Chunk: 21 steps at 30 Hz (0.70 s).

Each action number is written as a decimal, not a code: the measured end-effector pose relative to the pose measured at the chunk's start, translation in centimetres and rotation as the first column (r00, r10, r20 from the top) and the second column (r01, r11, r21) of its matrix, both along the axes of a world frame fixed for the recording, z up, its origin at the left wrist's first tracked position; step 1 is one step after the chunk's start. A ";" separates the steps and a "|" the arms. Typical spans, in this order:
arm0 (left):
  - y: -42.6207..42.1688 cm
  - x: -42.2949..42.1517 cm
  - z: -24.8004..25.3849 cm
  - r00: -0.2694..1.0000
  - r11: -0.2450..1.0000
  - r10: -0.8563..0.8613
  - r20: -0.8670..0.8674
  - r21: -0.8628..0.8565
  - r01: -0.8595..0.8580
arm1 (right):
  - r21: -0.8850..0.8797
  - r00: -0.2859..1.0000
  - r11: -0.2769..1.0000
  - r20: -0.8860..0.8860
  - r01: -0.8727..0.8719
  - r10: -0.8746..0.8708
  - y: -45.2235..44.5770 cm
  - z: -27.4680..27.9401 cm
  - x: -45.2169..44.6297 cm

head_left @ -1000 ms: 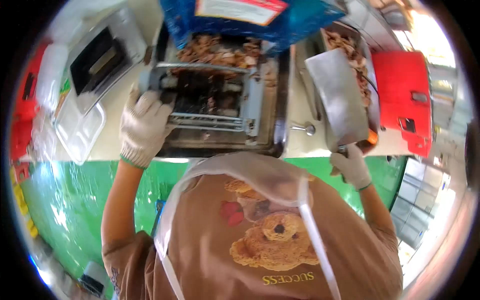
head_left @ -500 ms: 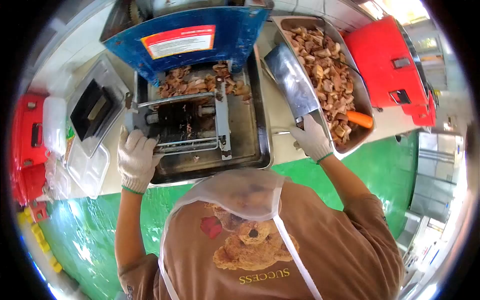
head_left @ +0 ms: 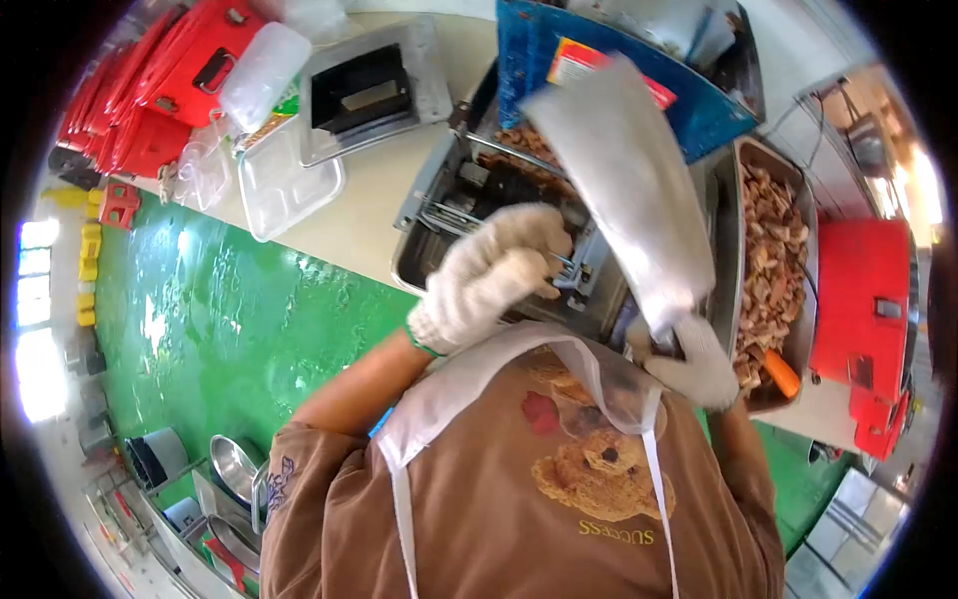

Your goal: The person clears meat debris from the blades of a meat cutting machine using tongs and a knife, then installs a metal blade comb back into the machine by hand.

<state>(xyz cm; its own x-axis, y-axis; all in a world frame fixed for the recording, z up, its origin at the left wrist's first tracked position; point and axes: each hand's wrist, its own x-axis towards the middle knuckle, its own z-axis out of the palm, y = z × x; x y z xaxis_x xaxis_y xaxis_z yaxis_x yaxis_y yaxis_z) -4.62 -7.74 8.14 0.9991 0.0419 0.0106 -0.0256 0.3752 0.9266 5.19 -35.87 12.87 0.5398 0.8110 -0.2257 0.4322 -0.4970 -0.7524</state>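
My right hand (head_left: pixel 696 367), in a white knit glove, is closed round the handle of a cleaver (head_left: pixel 631 185). Its broad steel blade points up and away from me, raised in front of the blue machine (head_left: pixel 639 95). My left hand (head_left: pixel 487 275), gloved the same way, has its fingers curved and apart. It is over the front of a metal frame (head_left: pixel 449 215) with a dark roller unit; whether it touches the frame I cannot tell. Beneath lies a metal tray (head_left: pixel 404 268), where chopped meat (head_left: pixel 529 142) shows near the machine.
At right a steel pan holds meat pieces (head_left: pixel 770 260) and an orange-handled tool (head_left: pixel 781 373), beside a red case (head_left: pixel 863 299). To the left are a black-and-steel part (head_left: pixel 374 90), a clear plastic tray (head_left: pixel 289 180) and red cases (head_left: pixel 200 60). The green floor (head_left: pixel 249 290) looks wet.
The cleaver has been lifted from beside the meat pan and brought left, in front of the machine. My left hand has left the frame's left side for its front. The view has turned left.
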 end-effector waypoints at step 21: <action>10.5 4.1 -1.5 0.925 -0.309 -0.379 0.015 0.941 -0.142 | -0.242 0.743 0.743 -0.111 0.624 -0.660 4.9 7.7 -1.7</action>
